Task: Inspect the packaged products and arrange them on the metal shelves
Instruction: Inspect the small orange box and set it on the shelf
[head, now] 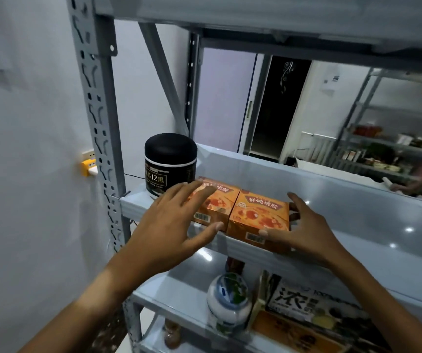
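Observation:
Two orange boxes lie flat, side by side, at the front edge of a grey metal shelf [357, 225]. My left hand [174, 222] hovers with straight, spread fingers over the left orange box [220, 200], fingertips at its top. My right hand [306, 230] cups the right orange box [260, 212]: thumb on its front edge, fingers bent around its right side. A black jar [170, 164] with a rounded lid stands upright at the shelf's left end, just behind the left box.
The shelf below [179, 289] holds a white bottle [229, 304], a flat grey-and-orange box [306, 309] and a dark bottle behind. A perforated upright post [98, 123] stands left. A second stocked rack [383, 154] and another person's hand [413, 184] are beyond.

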